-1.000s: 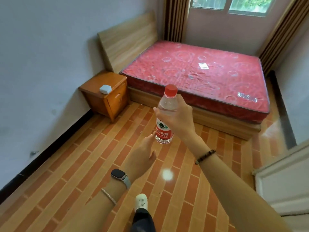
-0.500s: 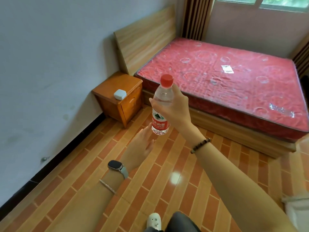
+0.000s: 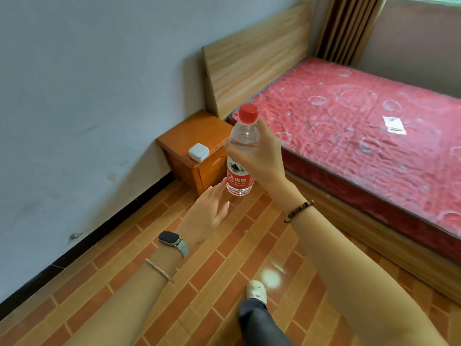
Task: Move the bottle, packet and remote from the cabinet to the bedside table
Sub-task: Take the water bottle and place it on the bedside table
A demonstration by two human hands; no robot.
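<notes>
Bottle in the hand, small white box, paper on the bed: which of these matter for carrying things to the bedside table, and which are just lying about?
Part of the job:
- bottle, held upright in the right hand
- bedside table, where it is headed
- left hand, open, empty, just below the bottle

Just lying about:
- white box on the table
- paper slip on the red mattress

Head view, angled down, floorward.

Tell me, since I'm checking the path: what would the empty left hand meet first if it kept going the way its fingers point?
Probably the bottle's base, held just above the left hand's fingertips by the right hand; behind that, the bedside table. Depth is unclear.
</notes>
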